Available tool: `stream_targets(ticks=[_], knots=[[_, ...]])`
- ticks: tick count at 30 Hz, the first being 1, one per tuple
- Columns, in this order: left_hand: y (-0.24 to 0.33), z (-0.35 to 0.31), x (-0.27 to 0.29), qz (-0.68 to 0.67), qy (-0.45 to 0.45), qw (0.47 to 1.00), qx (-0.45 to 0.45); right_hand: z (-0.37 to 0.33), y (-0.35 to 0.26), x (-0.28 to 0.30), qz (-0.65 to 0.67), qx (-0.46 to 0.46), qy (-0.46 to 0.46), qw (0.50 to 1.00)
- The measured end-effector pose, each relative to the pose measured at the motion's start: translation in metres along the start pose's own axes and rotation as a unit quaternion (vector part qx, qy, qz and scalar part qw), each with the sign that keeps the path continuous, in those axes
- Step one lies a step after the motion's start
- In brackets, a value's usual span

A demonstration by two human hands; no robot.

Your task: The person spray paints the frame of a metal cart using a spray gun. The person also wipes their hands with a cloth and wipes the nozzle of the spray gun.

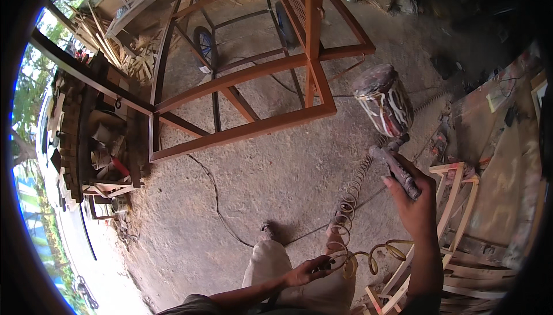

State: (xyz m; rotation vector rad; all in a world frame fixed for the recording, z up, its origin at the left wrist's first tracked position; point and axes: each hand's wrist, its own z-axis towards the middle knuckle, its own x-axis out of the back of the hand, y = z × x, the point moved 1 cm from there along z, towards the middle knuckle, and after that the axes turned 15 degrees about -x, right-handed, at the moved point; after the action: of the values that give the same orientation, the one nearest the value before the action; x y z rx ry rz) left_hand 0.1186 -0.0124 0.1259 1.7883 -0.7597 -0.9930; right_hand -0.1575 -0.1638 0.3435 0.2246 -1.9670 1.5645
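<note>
My right hand (pixel 419 200) is wrapped round the handle of a spray gun (pixel 397 171). A paint-streaked cup (pixel 385 103) sits on top of the gun. Low in front of my body, my left hand (pixel 310 271) has its fingers curled round a coiled air hose (pixel 355 185), whose loops stretch up past the gun. A yellowish length of hose (pixel 373 262) curls between my two arms. Ahead and to the left stands a reddish-brown cart frame (pixel 242 143), apart from the gun.
Wheels (pixel 204 44) show at the frame's far side. A dark cable (pixel 214 191) crosses the concrete floor (pixel 184 217) toward my feet. Pale wooden frames (pixel 452 200) lean at the right. Stacked timber (pixel 69 136) and a workbench (pixel 135 9) stand at the left and back.
</note>
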Motion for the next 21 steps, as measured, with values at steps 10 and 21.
stream_targets(ticks=[10,21], knots=[[-0.013,-0.055,0.013,-0.013,0.058,0.998,-0.031,-0.011,-0.065,-0.089,0.017,0.033,-0.060,0.998],[-0.023,-0.141,0.038,-0.021,0.146,0.987,-0.068,-0.045,-0.150,-0.214,0.004,0.039,-0.183,0.982]])
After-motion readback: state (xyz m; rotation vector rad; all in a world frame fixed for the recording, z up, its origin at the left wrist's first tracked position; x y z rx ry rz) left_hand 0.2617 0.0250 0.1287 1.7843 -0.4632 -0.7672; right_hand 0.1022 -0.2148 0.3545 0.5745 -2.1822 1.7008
